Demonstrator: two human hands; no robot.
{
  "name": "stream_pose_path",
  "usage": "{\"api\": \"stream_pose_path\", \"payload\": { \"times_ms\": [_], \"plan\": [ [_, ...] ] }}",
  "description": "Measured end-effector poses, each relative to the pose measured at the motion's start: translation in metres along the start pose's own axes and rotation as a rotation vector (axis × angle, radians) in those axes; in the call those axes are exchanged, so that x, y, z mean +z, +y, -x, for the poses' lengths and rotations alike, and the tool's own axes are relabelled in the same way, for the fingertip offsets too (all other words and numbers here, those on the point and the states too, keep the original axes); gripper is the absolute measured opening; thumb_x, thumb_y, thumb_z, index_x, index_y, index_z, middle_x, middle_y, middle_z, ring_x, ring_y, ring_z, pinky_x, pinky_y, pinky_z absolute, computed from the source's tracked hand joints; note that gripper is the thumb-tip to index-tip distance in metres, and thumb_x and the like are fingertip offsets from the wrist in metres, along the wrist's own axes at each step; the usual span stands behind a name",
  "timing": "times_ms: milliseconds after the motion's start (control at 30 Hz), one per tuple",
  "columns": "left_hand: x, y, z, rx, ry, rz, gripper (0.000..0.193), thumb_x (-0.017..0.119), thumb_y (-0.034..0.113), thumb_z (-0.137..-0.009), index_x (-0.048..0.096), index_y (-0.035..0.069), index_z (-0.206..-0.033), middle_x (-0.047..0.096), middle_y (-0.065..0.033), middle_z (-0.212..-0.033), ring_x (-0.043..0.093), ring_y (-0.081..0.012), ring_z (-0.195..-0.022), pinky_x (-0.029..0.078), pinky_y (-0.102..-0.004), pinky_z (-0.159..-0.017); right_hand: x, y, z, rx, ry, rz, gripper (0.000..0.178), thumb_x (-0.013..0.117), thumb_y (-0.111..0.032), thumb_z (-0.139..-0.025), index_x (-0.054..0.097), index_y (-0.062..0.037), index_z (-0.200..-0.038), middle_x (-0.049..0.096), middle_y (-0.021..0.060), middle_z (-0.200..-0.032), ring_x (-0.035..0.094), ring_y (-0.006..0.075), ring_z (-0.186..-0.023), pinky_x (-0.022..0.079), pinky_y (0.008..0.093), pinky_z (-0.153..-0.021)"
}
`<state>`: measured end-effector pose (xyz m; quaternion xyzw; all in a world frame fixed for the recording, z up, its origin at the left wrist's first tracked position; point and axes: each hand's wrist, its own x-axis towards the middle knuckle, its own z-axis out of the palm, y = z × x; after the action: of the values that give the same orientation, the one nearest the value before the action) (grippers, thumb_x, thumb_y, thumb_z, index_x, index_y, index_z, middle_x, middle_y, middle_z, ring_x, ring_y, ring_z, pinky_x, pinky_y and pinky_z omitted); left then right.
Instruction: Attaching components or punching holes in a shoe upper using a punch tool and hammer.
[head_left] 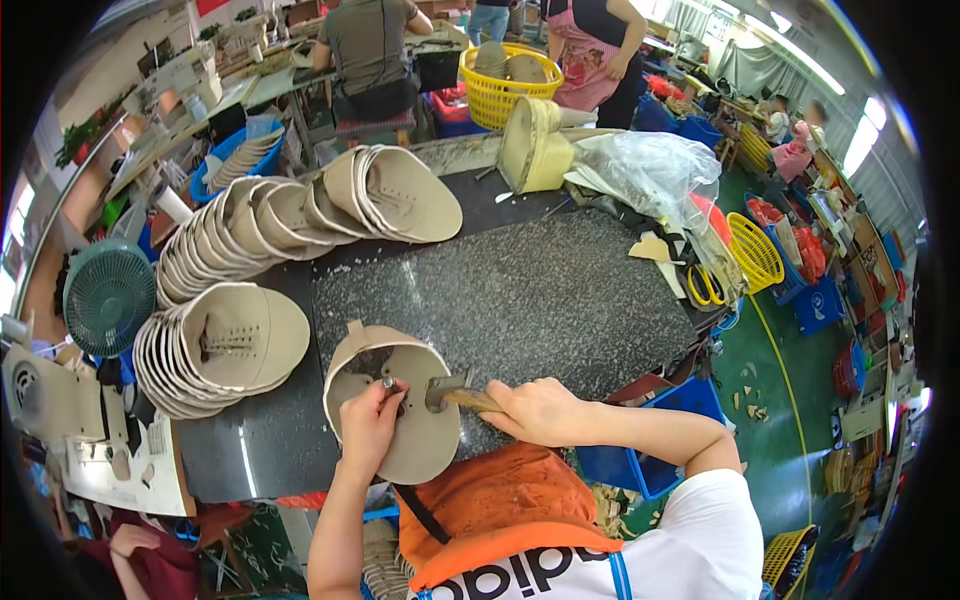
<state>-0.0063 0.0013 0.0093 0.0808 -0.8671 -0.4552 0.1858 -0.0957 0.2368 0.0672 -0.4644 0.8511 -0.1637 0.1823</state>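
A beige shoe upper [420, 450] lies at the near edge of the dark stone slab, its hollow facing up. Inside it, my left hand [368, 425] is closed round a short metal punch [388, 382], whose top end shows; the lower tip is hidden. My right hand [540, 410] grips the wooden handle of a hammer [440, 392]. The hammer's metal head is over the right part of the upper, beside the punch and apart from it. Stacked uppers [225, 335] with rows of lace holes stand to the left, and another nested row [300, 215] curves behind them.
Past the slab [500, 280] stand a pale yellow container [532, 150] and a clear plastic bag [650, 165]. Yellow-handled scissors [705, 287] lie at the right edge. A blue bin [640, 470] sits below my right arm, a green fan [108, 298] at left. People work beyond the table.
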Motion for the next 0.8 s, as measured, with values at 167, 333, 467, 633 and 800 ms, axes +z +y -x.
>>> {"api": "stream_pose_path", "payload": {
  "times_ms": [167,333,467,633,800],
  "plan": [
    [0.002,-0.002,-0.004,0.039,0.015,-0.002,0.009,0.062,0.003,-0.082,0.066,0.002,-0.090,0.067,-0.0143,-0.076,0.068,-0.0240,-0.066,0.050,-0.0308,-0.059,-0.019,0.004,-0.004,-0.037,0.011,0.014,0.031,0.051,-0.034,-0.092,0.045,-0.0040,-0.097,0.056,0.0184,-0.058,0.058,0.0407,-0.057,0.046,0.0493,-0.050],
    [0.002,-0.002,-0.005,0.094,0.025,-0.090,0.008,0.062,0.003,-0.082,0.065,0.001,-0.089,0.066,-0.0162,-0.076,0.066,-0.0296,-0.068,0.050,-0.0344,-0.058,-0.077,-0.024,-0.005,-0.214,0.424,-0.243,0.026,0.056,-0.026,-0.090,0.048,-0.0027,-0.100,0.058,0.0209,-0.062,0.059,0.0423,-0.060,0.046,0.0499,-0.054],
    [0.002,-0.001,-0.005,0.075,0.014,-0.057,0.008,0.062,0.003,-0.082,0.064,0.001,-0.089,0.065,-0.0168,-0.075,0.066,-0.0311,-0.068,0.049,-0.0356,-0.058,-0.088,-0.051,-0.013,-0.274,0.593,-0.512,0.025,0.057,-0.022,-0.089,0.046,-0.0017,-0.099,0.057,0.0204,-0.062,0.058,0.0422,-0.059,0.046,0.0490,-0.053],
    [0.004,-0.005,-0.002,0.123,-0.003,-0.195,0.007,0.061,0.003,-0.083,0.063,0.001,-0.090,0.065,-0.0167,-0.074,0.066,-0.0308,-0.067,0.049,-0.0360,-0.058,-0.049,-0.030,-0.009,-0.178,0.147,0.027,0.029,0.052,-0.027,-0.092,0.044,0.0002,-0.093,0.057,0.0197,-0.058,0.057,0.0412,-0.053,0.046,0.0502,-0.048],
    [0.002,0.001,-0.007,0.037,0.021,-0.062,0.006,0.060,0.003,-0.084,0.062,0.002,-0.089,0.065,-0.0168,-0.075,0.066,-0.0313,-0.068,0.049,-0.0372,-0.058,-0.018,-0.013,-0.010,-0.094,0.057,0.091,0.028,0.050,-0.028,-0.093,0.044,-0.0005,-0.092,0.056,0.0181,-0.055,0.057,0.0406,-0.051,0.044,0.0505,-0.045]
  ]
}}
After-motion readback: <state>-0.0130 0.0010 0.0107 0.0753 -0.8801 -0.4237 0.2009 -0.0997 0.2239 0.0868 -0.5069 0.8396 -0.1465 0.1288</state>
